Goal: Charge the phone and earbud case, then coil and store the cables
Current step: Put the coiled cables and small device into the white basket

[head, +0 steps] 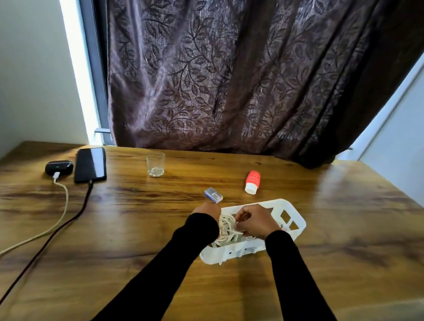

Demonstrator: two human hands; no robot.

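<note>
Our black sleeves (169,272) reach from the table's (121,229) near edge into the white basket (290,219): right hand (254,222) pinches the coiled white cable (226,226), left hand (206,210) curls at the coil's side, grip unclear. Near the far left corner we note phone (91,164) and earbud case (58,167), both plugged in.

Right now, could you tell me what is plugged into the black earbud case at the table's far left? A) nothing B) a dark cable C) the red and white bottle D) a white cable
D: a white cable runs into the front of the black earbud case, while the dark cable goes to the black phone beside it.
</note>
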